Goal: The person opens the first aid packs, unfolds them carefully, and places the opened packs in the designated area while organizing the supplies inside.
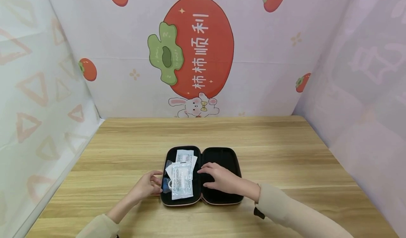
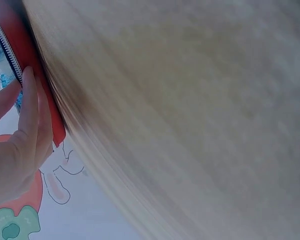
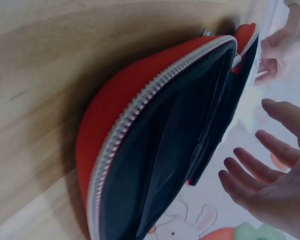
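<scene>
Facing a persimmon-print backdrop (image 1: 260,90) across a wood-grain table (image 1: 260,135). Having a zippered case (image 1: 219,157), red outside and black inside, spread open at the table's mid-width. Reaching over its right half with the right hand (image 1: 218,178), loose-fingered and grasping nothing. Touching its left edge with the left hand (image 1: 148,186), with thumb at the zipper and fingers against the red wall; impossible to tell whether pinching. Holding, in the left half, overlapping white printed sachets (image 1: 182,182), beside a small blue packet (image 1: 166,187) and a white ring (image 1: 170,184).

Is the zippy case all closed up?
No, the head view shows the case lying open on the table, with white packets in its left half.
</scene>
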Demonstrator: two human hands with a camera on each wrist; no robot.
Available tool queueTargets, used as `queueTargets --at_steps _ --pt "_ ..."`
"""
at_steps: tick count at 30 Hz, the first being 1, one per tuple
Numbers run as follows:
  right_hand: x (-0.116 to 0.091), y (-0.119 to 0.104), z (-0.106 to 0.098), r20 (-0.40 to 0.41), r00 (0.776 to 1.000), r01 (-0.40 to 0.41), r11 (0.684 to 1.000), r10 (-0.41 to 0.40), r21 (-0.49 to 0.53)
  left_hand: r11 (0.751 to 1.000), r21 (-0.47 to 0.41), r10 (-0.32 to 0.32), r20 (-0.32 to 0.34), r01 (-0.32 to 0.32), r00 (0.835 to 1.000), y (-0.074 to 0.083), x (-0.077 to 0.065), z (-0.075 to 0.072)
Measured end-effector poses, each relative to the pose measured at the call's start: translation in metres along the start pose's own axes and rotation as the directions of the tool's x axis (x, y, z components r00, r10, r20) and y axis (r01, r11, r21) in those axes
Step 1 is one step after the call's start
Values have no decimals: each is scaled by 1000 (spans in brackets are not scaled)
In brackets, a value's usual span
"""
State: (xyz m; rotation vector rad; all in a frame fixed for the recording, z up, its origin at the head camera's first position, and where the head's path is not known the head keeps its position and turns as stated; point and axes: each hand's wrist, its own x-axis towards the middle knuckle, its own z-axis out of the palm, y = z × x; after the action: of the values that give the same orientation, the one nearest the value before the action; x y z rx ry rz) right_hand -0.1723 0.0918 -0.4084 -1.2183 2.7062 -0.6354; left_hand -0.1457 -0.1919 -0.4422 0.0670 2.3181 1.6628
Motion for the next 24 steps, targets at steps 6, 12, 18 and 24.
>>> queueTargets --at_steps 6,12,18,24 --pt "10 -10 7 91 995 30 1000 -29 -10 999 -31 -14 6 14 1000 1 -1 0" --pt "17 -15 14 127 989 77 995 -70 -57 999 -42 -24 10 25 1000 2 -1 0" --pt "25 -16 20 141 984 125 987 -109 -103 999 -45 -23 14 23 1000 2 -1 -1" --pt "32 -18 23 161 979 155 973 -128 -169 999 -44 -21 18 22 1000 2 -1 -1"
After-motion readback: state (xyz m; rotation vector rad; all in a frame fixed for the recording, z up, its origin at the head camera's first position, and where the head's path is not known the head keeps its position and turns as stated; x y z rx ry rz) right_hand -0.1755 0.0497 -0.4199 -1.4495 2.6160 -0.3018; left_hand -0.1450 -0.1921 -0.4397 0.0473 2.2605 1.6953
